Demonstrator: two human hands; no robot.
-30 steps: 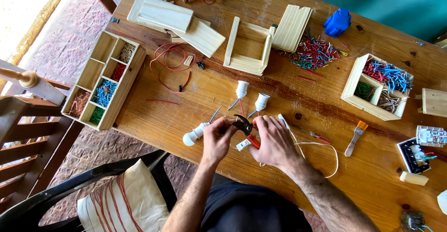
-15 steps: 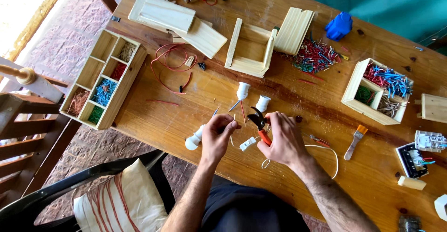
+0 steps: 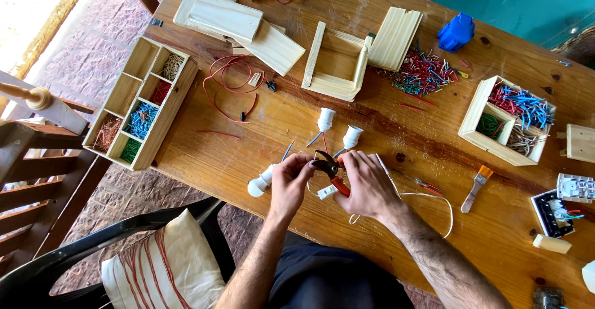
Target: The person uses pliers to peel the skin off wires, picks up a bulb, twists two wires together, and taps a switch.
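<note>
r hand [image 3: 367, 188] grips pliers [image 3: 328, 167] nr table edge [image 3: 204, 188]

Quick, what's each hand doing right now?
Left hand: closed, pinching a thin wire at the cutter's tip.
Right hand: closed around the orange-handled wire cutters.

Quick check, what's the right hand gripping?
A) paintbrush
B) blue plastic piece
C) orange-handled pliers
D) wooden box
C: the right hand is closed around the orange-handled pliers, their dark jaws pointing toward the left hand; the paintbrush lies untouched on the table.
</note>
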